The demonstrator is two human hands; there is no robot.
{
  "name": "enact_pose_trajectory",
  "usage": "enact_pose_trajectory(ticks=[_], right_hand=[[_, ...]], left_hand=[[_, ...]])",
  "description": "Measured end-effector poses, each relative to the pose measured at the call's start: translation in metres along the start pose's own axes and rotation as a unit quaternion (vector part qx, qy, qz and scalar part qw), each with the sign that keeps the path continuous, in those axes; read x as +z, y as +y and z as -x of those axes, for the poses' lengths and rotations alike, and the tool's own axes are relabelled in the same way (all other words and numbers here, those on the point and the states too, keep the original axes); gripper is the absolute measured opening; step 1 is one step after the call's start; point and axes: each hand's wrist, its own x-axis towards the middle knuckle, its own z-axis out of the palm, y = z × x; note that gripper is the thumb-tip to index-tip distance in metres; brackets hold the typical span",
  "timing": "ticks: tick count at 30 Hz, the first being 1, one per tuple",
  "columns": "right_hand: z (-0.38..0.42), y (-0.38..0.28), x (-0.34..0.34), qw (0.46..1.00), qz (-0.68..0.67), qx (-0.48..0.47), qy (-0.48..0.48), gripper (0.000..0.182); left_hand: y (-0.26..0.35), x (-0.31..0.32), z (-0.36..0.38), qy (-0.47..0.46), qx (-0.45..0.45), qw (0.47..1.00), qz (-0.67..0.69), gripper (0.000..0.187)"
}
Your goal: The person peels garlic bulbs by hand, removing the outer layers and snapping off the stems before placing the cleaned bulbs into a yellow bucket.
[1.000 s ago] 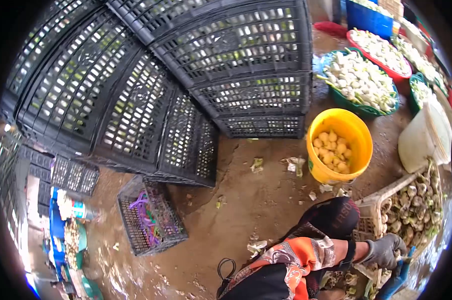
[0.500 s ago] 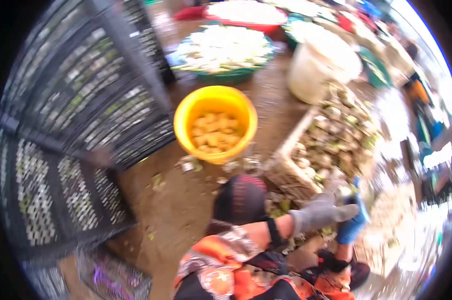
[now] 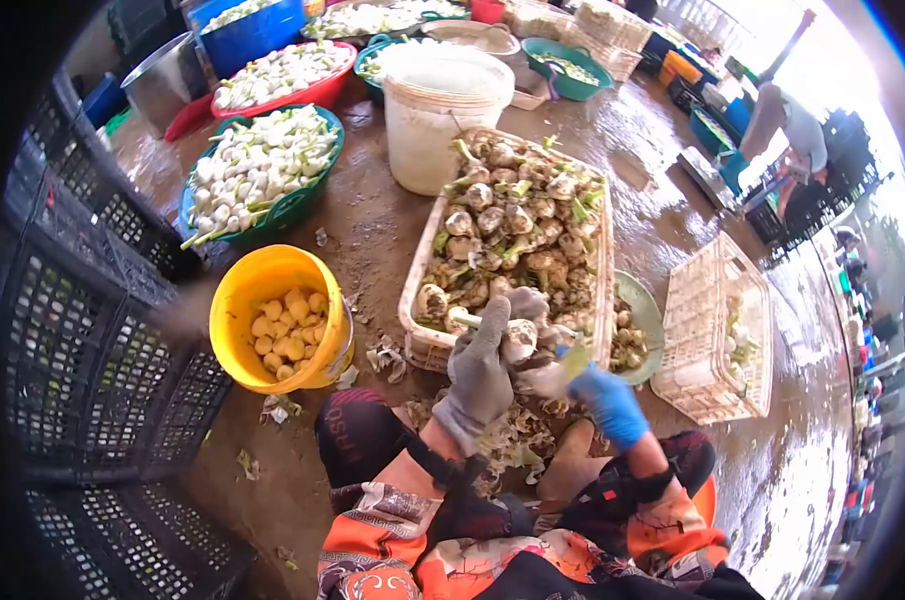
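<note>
Wet brown floor (image 3: pixel 364 262) surrounds a cream crate (image 3: pixel 424 345) heaped with soil-streaked bulbs (image 3: pixel 512 225), and pale trimmings (image 3: pixel 517 440) litter the ground at the crate's near side. Left of the crate stands a yellow bucket (image 3: pixel 260 277) part-filled with small yellowish bulbs (image 3: pixel 290 332); farther off on that side, a green basin (image 3: pixel 310 205) holds white, stemmed bulbs (image 3: pixel 257 165). A white bucket (image 3: pixel 432 140) rises just beside the crate's far left corner. Over the crate's near edge, the grey-gloved left hand (image 3: pixel 477 380) grasps a single bulb (image 3: pixel 518 342) between thumb and fingers. Near the crate's near right corner is the blue-gloved right hand (image 3: pixel 612 402); blur covers its fingers, so I cannot tell whether they grasp anything.
</note>
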Motion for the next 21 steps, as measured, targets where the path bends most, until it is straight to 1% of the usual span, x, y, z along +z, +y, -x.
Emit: enact_pose_trajectory(ticks=[1, 2, 3, 4, 5, 6, 7, 8, 10, 12, 14, 17, 18, 19, 20, 21], right_hand=[[0.006, -0.018, 0.009, 0.944, 0.263, -0.195, 0.043, 0.044], [0.003, -0.026, 0.014, 0.935, 0.202, -0.275, 0.094, 0.042], [0.003, -0.042, 0.015, 0.977, 0.051, -0.184, 0.098, 0.041], [0.004, -0.06, 0.017, 0.986, -0.103, -0.086, 0.098, 0.041], [0.0, -0.075, 0.021, 0.98, -0.058, -0.135, 0.135, 0.042], [-0.005, -0.087, 0.024, 0.967, -0.012, -0.184, 0.173, 0.044], [-0.014, -0.091, 0.03, 0.94, 0.084, -0.257, 0.208, 0.042], [-0.017, -0.1, 0.036, 0.913, 0.222, -0.254, 0.228, 0.028], [-0.022, -0.101, 0.047, 0.89, 0.302, -0.243, 0.24, 0.015], [-0.022, -0.102, 0.055, 0.897, 0.295, -0.225, 0.241, 0.012], [-0.021, -0.104, 0.062, 0.904, 0.285, -0.207, 0.244, 0.011], [-0.022, -0.105, 0.061, 0.902, 0.278, -0.198, 0.264, 0.013], [-0.022, -0.106, 0.06, 0.893, 0.295, -0.198, 0.276, 0.013], [-0.023, -0.107, 0.059, 0.883, 0.312, -0.2, 0.288, 0.014], [-0.023, -0.106, 0.058, 0.883, 0.31, -0.201, 0.289, 0.014], [-0.023, -0.103, 0.056, 0.93, 0.148, -0.194, 0.273, 0.012]], left_hand=[[-0.005, 0.002, 0.001, 0.025, 0.024, 0.996, -0.087, 0.045], [-0.009, 0.003, -0.001, 0.042, 0.043, 0.997, -0.046, 0.04], [-0.012, 0.002, -0.003, 0.052, 0.062, 0.994, -0.079, 0.038], [-0.015, 0.0, -0.003, 0.063, 0.079, 0.988, -0.113, 0.037], [-0.017, 0.0, -0.002, 0.061, 0.073, 0.988, -0.119, 0.037], [-0.019, 0.001, -0.002, 0.065, 0.11, 0.969, -0.213, 0.036], [-0.02, 0.001, -0.002, 0.067, 0.147, 0.939, -0.302, 0.034], [-0.024, -0.001, -0.005, 0.063, 0.145, 0.939, -0.305, 0.034], [-0.034, -0.008, -0.011, 0.032, 0.203, 0.942, -0.264, 0.032], [-0.037, -0.017, -0.014, 0.044, 0.207, 0.941, -0.266, 0.031], [-0.037, -0.024, -0.014, 0.039, 0.179, 0.936, -0.3, 0.034], [-0.033, -0.017, -0.011, 0.019, 0.169, 0.949, -0.265, 0.033], [-0.031, -0.016, -0.01, 0.007, 0.169, 0.954, -0.249, 0.033], [-0.028, -0.018, -0.013, -0.005, 0.202, 0.944, -0.26, 0.034], [-0.022, -0.02, -0.011, -0.005, 0.202, 0.944, -0.261, 0.034], [-0.012, -0.017, -0.005, -0.011, 0.229, 0.885, -0.405, 0.039]])
